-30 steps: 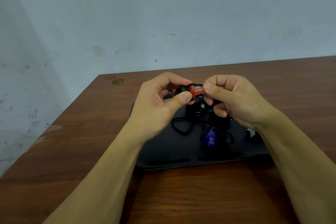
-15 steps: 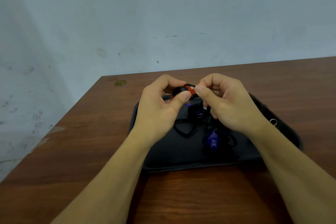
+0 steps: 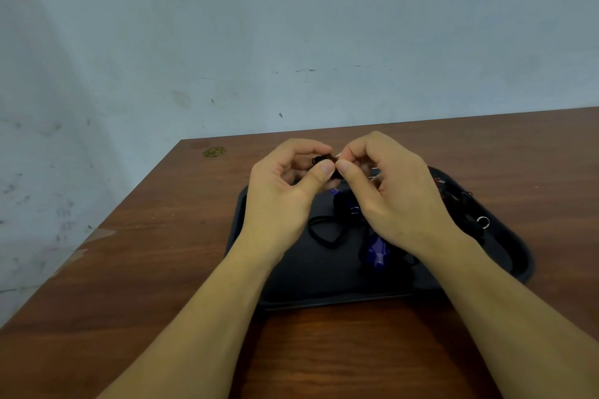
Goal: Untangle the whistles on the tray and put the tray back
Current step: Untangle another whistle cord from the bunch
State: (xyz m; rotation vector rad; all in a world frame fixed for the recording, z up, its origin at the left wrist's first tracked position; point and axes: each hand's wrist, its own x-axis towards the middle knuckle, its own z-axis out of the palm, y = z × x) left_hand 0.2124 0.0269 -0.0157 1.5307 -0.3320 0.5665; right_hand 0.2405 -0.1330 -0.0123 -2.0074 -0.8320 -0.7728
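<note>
a: starting left of the tray, what's there?

b: a brown wooden table against a pale wall. a small gold mark sits near the table's far left corner, well apart from the tray.

a: and the tray itself?

b: black, lying flat on the table. the left hand is raised over its far left part, fingers curled, thumb and forefinger pinching a small dark piece with a hint of red; too hidden to tell which whistle it is.

a: the other hand?

b: the right hand is over the tray's middle, touching the left at the thumb tips, and it pinches that same piece from the other side.

a: where are the whistles?

b: below the hands, in the tray's middle, a black cord loop lies beside a blue whistle. a tangle of black cord hangs from the hands down to them. toward the tray's right edge lies a metal ring among more dark cord, with a bit of red further back.
</note>
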